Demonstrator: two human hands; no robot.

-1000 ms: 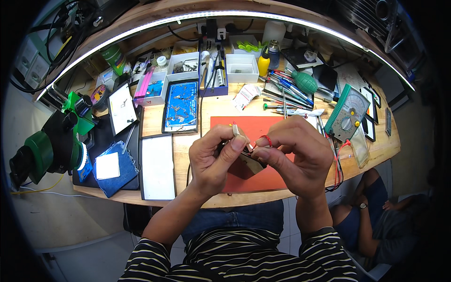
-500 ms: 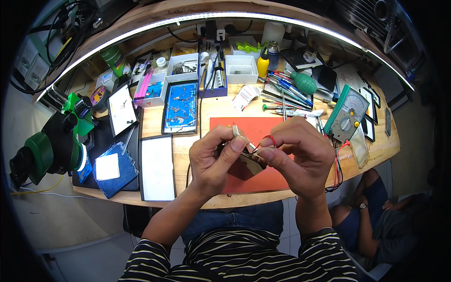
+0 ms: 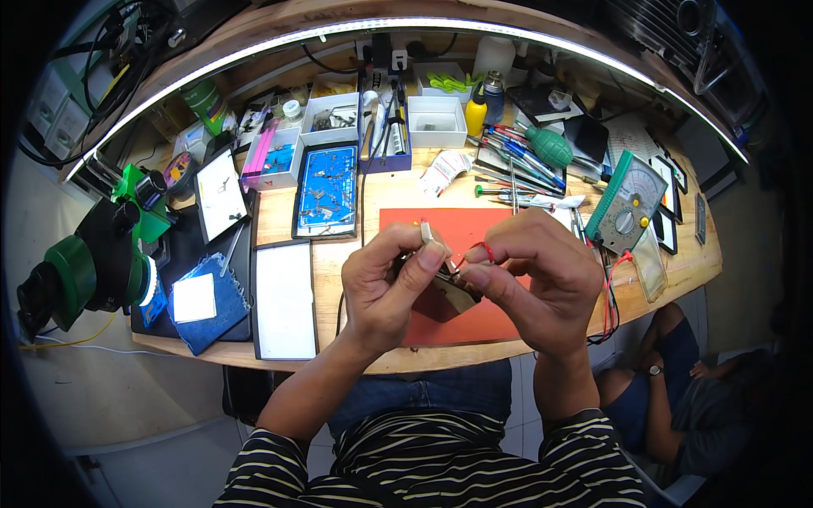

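Above an orange-red mat point(image 3: 500, 330), my two hands are close together. My left hand point(image 3: 377, 288) is closed, its thumb and forefinger pinching a small white piece point(image 3: 427, 232) with a reddish tip. My right hand point(image 3: 546, 279) is closed too, pinching a thin red wire point(image 3: 484, 247) that loops over the fingertips. The wire's lower end reaches toward a dark, shiny, flat thing point(image 3: 440, 303) between the hands. My fingers hide much of that thing, so I cannot make out its kind or which hand supports it.
A green analog multimeter point(image 3: 627, 203) leans at the right, with red and black leads. Beyond the mat lie pens and screwdrivers point(image 3: 521, 161), beside a green air blower point(image 3: 549, 146). At left are a blue tray of small parts point(image 3: 328, 190), a white panel point(image 3: 284, 300) and a green-black microscope point(image 3: 97, 254). Someone sits at lower right.
Both hands keep their pinches in nearly the same place. My right fingertips have shifted very slightly, and the red loop with them. The whole view has moved a little.
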